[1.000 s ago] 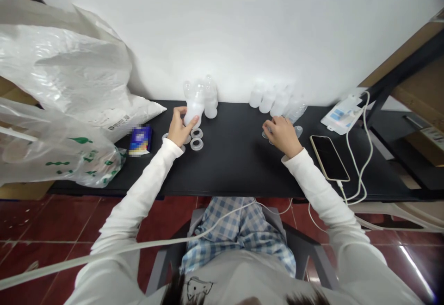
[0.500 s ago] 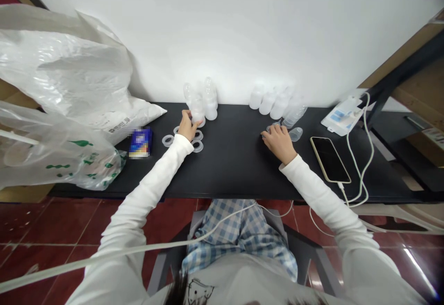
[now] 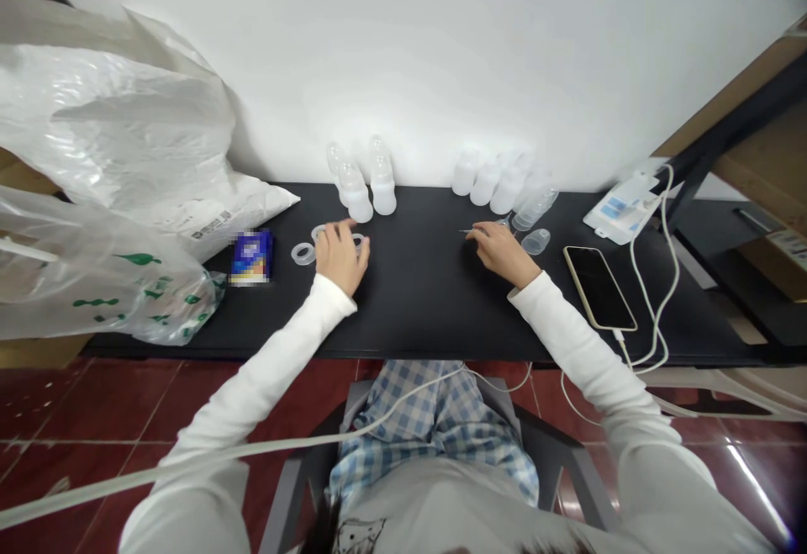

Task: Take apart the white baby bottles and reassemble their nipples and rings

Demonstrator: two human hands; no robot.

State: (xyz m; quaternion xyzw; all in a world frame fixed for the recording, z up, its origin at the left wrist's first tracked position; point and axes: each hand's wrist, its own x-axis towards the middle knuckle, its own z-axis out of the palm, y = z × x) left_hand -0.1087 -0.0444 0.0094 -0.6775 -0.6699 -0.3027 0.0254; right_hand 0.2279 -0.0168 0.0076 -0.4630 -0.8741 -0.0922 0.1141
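Note:
My left hand [image 3: 340, 261] reaches over a cluster of translucent collar rings [image 3: 303, 254], fingers apart and curved. Part of one ring shows between the thumb and fingers, and the hand covers others. Just beyond it, assembled feeding bottles with clear domed caps [image 3: 356, 201] stand upright. On the other side, my right hand [image 3: 502, 253] is closed in a pinch above the table. A thin pale sliver sticks out from its fingertips; what it belongs to is hidden. Near these fingers lie clear domed caps [image 3: 536, 241], with white bottles [image 3: 484, 185] without caps behind them.
A phone [image 3: 599, 289] on a white cable lies to the right, near a white and blue pack [image 3: 624, 208]. Left are a blue box [image 3: 250, 258], a large white bag [image 3: 126, 134] and a clear bag with green print [image 3: 139, 285]. A wall [image 3: 429, 58] backs the black table [image 3: 422, 310].
My left hand has let go of a capped bottle, which stays standing, and has come back toward me over the rings. My right hand has shifted slightly left, its fingers now pinched.

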